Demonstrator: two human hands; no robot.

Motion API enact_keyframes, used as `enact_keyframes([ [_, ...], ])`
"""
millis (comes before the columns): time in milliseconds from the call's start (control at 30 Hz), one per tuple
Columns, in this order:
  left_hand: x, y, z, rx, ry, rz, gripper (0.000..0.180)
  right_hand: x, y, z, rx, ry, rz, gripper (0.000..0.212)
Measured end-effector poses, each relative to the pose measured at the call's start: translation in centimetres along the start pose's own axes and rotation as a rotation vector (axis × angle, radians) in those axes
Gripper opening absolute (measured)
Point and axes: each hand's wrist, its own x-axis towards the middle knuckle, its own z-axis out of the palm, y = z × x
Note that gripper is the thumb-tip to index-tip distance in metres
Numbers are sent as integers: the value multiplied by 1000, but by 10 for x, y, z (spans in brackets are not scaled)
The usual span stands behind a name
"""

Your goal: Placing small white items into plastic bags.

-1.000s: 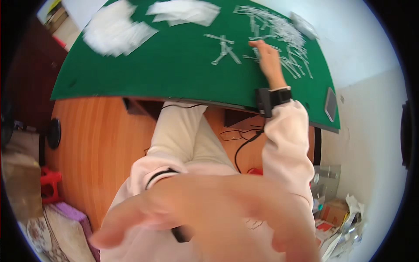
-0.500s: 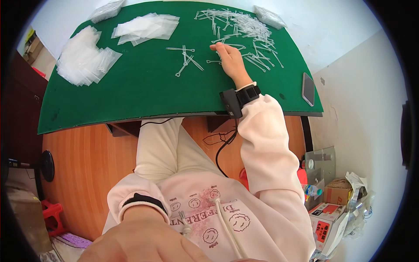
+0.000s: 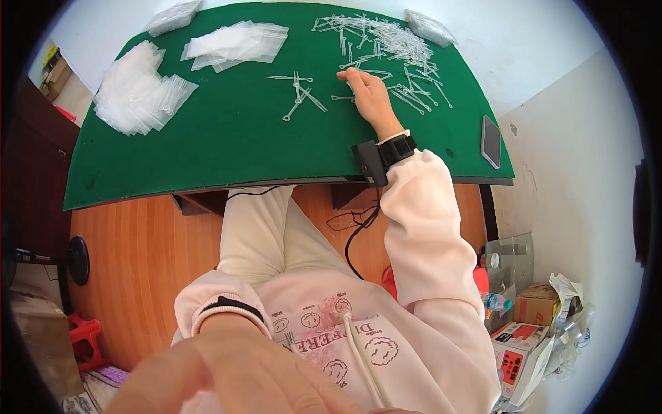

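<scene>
My right hand (image 3: 372, 96) rests on the green-covered table with its fingers curled in, and whatever they may hold is hidden beneath them. Just left of it lies a small group of clear plastic sticks with looped ends (image 3: 298, 96), crossed over one another. Beyond and to the right of that hand spreads a large heap of the same sticks (image 3: 393, 41). Close to the camera, my left hand (image 3: 234, 372) is raised in front of my chest, blurred. Its fingertips run out past the lower edge, so its grip does not show.
Two piles of clear flat bags (image 3: 138, 96) (image 3: 238, 45) lie on the table's left half. Wrapped packs (image 3: 172, 17) (image 3: 431, 27) sit at the far corners. A phone (image 3: 490, 141) lies near the right edge. Boxes (image 3: 517, 345) stand on the floor at right.
The whole view has shifted slightly to the right. My left hand has moved a little, its thumb side lower left. My right hand stays in place among the sticks.
</scene>
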Motion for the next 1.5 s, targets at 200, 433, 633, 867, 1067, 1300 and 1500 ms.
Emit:
enact_keyframes([
  [200, 2, 4, 4, 46, 47, 65, 46, -1, -1, 1, -2, 38, -33, 42],
  [433, 11, -7, 9, 44, 17, 46, 48, 0, -1, 0, -13, 26, -10, 42],
  [633, 11, -18, 6, 0, -2, 152, 40, 1, 3, -1, 4, -15, -1, 41],
  [867, 8, -30, 3, -53, -29, 271, 42, 0, 4, -1, 12, -6, -12, 41],
  [1067, 8, -41, -1, -100, -54, 372, 53, -1, 1, -2, 3, -21, 26, 42],
  [1300, -7, -11, -10, -77, -100, 338, 46, 1, 1, -2, -9, -24, 17, 42],
  [1500, -1, -10, -13, 24, -92, 181, 58, 0, 5, -5, -12, -30, 14, 41],
])
